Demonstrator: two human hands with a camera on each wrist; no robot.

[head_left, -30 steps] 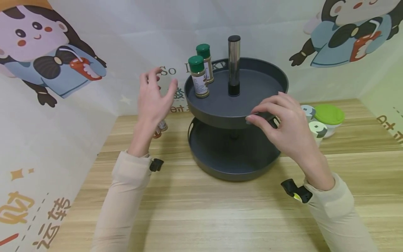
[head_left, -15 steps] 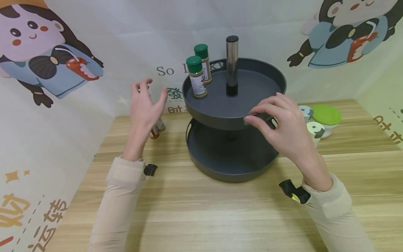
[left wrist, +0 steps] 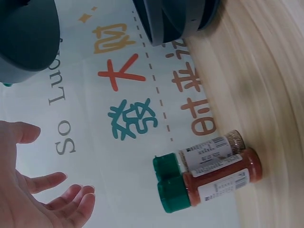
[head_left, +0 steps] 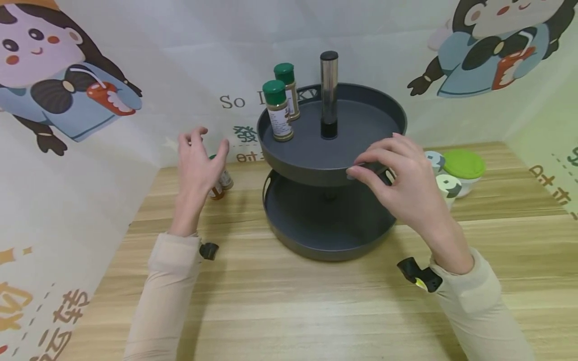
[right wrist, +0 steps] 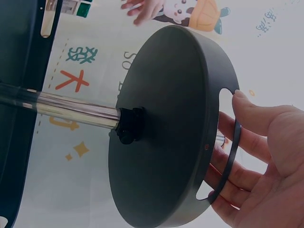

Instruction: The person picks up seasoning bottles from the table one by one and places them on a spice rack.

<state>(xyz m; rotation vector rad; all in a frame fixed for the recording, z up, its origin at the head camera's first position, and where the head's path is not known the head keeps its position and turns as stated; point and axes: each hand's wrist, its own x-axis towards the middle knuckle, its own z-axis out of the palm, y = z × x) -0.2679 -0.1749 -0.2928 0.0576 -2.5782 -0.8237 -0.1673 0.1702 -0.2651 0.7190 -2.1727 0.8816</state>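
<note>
My right hand (head_left: 404,183) pinches the handle rim of the upper tray (head_left: 361,118) of a dark grey two-tier rack. In the right wrist view, its thumb lies on the rim and the fingers pass under the handle slot. Two green-capped spice jars stand on that tray at the left, a front jar (head_left: 279,113) and a back jar (head_left: 293,100). My left hand (head_left: 198,165), fingers spread and holding nothing, hovers by two more spice jars on the table. One is a red-brown jar (left wrist: 223,178), touching a jar of speckled contents (left wrist: 209,151); the hand partly hides them in the head view.
The lower tray (head_left: 329,215) sits on the wooden table (head_left: 289,311). A metal post (head_left: 329,95) rises through the upper tray. Behind my right hand stand a green-lidded tub (head_left: 465,165) and white patterned containers (head_left: 448,186). A printed backdrop (head_left: 203,65) encloses the back and sides.
My left hand has moved down and left, away from the upper tray and nearer the two table jars. My right hand keeps its hold on the rim; the head view has shifted slightly.
</note>
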